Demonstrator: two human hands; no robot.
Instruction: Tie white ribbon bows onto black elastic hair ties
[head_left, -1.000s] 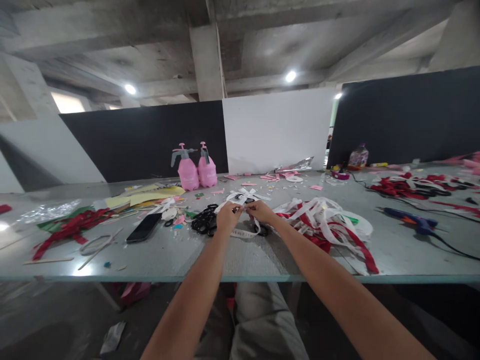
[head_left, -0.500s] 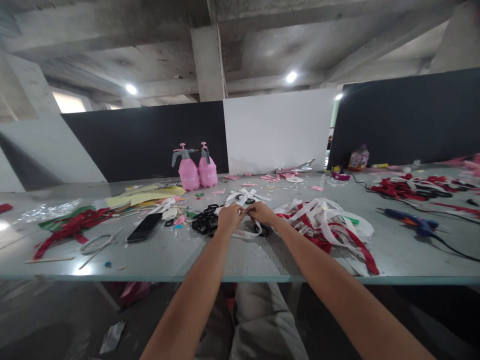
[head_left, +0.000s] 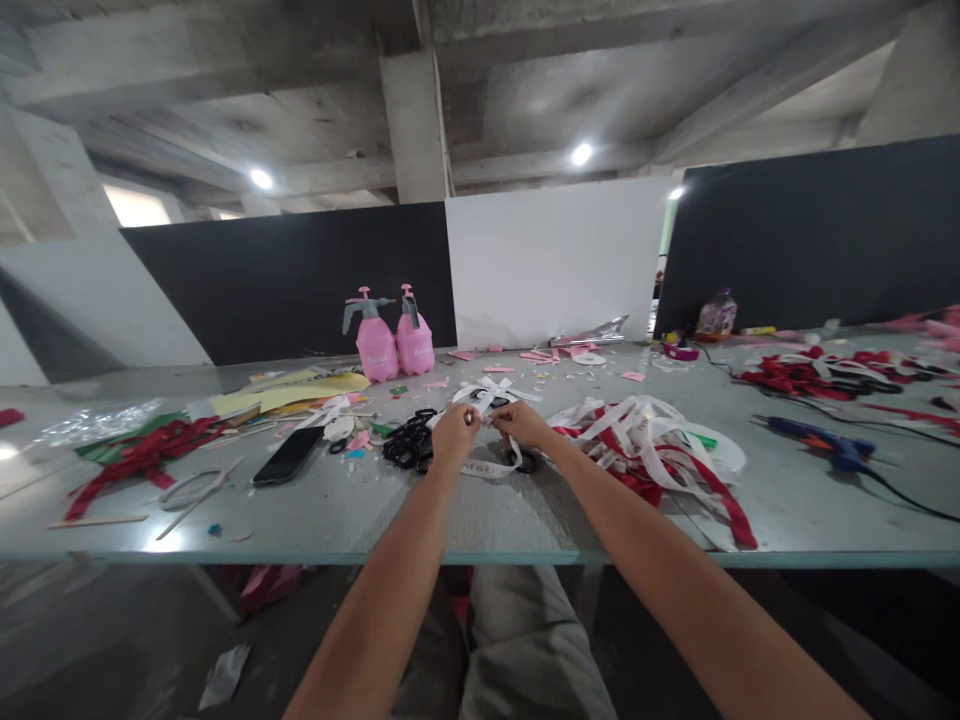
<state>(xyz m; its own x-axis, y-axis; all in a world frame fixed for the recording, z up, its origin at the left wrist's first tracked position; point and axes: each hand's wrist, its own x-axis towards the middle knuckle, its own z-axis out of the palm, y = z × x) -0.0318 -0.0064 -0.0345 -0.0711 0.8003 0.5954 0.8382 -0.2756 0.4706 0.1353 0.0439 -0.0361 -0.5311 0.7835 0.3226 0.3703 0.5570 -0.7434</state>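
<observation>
My left hand [head_left: 456, 432] and my right hand [head_left: 521, 424] are close together over the middle of the table. Both have their fingers pinched on a white printed ribbon [head_left: 487, 468], whose slack hangs in a loop beneath them. Just beyond the hands lie white ribbon bows [head_left: 511, 389] with black loops under them. A heap of black hair ties [head_left: 407, 440] sits left of my left hand. To the right of my right hand is a tangle of white and red ribbons [head_left: 643, 440].
A black phone [head_left: 289, 456] and red ribbons [head_left: 154, 455] lie on the left. Two pink spray bottles [head_left: 396, 348] stand at the back. On the right, a blue glue gun [head_left: 821, 442] trails its cord. The table's front edge [head_left: 315, 558] runs below my forearms.
My left hand has shifted slightly left, with a little more space between its fingertips and my right hand's. The right hand stays nearly in place.
</observation>
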